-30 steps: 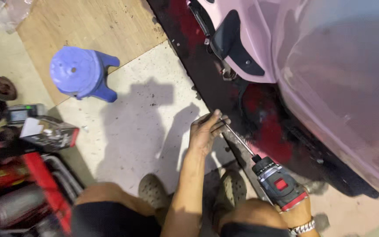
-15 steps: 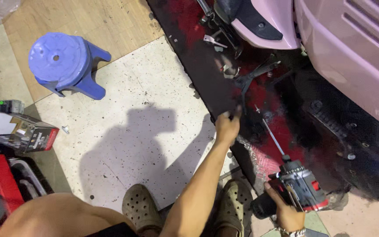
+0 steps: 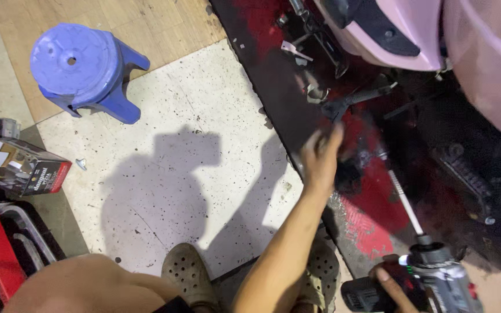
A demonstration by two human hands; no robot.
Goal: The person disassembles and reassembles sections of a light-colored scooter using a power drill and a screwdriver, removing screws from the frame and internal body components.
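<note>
Fingers of the right hand (image 3: 392,284) wrap the drill (image 3: 436,278), its bit (image 3: 404,200) angled under the pink scooter (image 3: 482,64), while the left hand (image 3: 320,156), blurred, grip unclear, sits near the tip, where a slipping bit might nick it.

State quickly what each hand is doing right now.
Left hand: blurred, reaching under the scooter; grip cannot be told.
Right hand: closed on the drill.

A repair workshop: pink scooter (image 3: 482,64), cordless drill (image 3: 436,278), stained floor (image 3: 204,174).
</note>
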